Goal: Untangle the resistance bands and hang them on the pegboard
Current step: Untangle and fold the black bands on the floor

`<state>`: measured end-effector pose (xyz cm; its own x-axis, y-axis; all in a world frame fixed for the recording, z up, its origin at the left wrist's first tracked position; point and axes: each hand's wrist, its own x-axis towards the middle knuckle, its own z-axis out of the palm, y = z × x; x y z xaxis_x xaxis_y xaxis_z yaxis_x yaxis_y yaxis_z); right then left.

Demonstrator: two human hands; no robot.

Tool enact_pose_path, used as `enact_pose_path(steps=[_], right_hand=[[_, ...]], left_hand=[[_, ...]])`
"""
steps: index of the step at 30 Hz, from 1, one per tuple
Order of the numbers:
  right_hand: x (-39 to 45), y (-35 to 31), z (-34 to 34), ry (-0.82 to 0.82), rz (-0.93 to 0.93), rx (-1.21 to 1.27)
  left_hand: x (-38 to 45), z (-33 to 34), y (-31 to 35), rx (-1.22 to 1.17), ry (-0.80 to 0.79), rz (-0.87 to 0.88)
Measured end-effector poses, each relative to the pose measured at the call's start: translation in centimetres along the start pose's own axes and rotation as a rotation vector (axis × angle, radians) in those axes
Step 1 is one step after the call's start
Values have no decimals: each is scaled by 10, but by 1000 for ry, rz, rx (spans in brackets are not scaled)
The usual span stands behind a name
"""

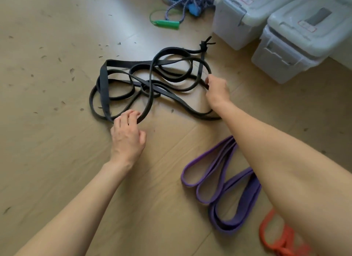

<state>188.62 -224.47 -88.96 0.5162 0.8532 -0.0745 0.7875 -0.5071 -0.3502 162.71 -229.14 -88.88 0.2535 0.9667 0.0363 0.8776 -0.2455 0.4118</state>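
Head view: black resistance bands (150,80) tangled on wooden floor (47,160); left hand (126,135) curled on near loop, right hand (217,90) pinching far loop; purple bands (224,189), orange band (276,238) nearby.

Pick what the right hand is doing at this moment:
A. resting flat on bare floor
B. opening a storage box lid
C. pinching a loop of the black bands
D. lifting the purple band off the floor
C: the right hand has its fingers closed on the right-side loop of the tangled black bands, while the purple band lies untouched under the forearm.
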Motion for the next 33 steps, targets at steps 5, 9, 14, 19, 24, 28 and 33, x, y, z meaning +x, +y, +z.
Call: enact_pose_path(steps=[5,9,14,19,24,28,33], right_hand=[[-26,-28,-53,204,-352,-35],[-90,-87,-122,245,-915,-11],[-174,-168,-223,153,-1065,415],[-241,-201,-334,339,-929,858],[-299,-168,-385,166,-751,821],[-343,-138,-409,-24,-622,1023],[-382,-102,-418,-186,-489,1269]], left_hand=[[-1,-16,22,-91,27,81],[8,-79,63,-303,71,163],[0,-200,104,-494,260,68],[-56,-323,114,-690,206,156],[-128,-383,111,-398,44,340],[-175,-403,139,-484,230,544],[-199,-381,158,-565,-157,474]])
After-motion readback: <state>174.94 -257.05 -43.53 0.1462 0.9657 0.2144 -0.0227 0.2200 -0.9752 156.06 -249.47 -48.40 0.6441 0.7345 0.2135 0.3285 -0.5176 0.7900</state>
